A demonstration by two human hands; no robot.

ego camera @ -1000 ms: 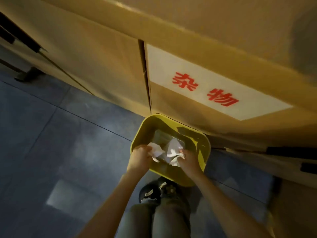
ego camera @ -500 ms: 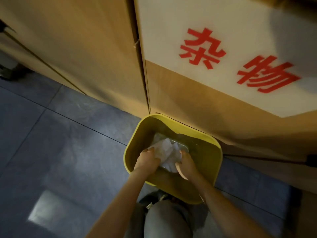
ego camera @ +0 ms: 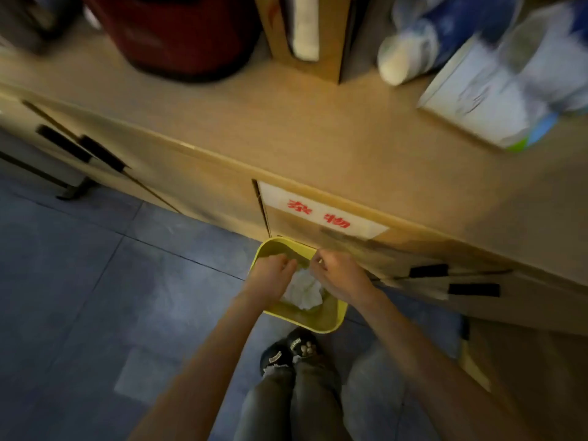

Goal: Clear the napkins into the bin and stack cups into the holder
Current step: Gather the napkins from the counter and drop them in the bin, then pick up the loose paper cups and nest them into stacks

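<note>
crumpled white napkins (ego camera: 304,289) are seen lying inside the yellow bin (ego camera: 321,323), which stands on the grey tiled floor (ego camera: 95,281) against a wooden cabinet (ego camera: 318,148). the left hand (ego camera: 273,275) is held over the bin's left rim and the right hand (ego camera: 337,276) over its right side, both loosely curled with nothing seen in them; whether either touches the napkins cannot be told. a white label (ego camera: 321,214) with red characters is fixed to the cabinet front. blurred items are seen on top.
</note>
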